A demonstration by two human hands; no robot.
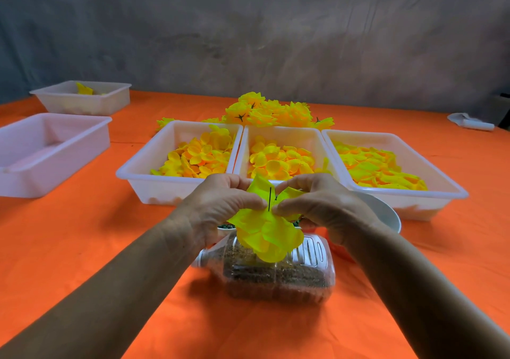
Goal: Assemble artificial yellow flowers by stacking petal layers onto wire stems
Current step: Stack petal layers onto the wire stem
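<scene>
Both hands meet over the near middle of the orange table (82,248). Left hand (220,206) and right hand (320,206) each pinch the yellow petal layers (265,231), thumbs either side of a thin dark wire stem (269,199) poking up through them. Directly below lies a clear plastic bottle (276,273) on its side, holding brown granules, perhaps sand. Beyond: three white trays of loose petals (198,157) side by side, finished flowers (273,113) heaped behind them, towards the far edge
</scene>
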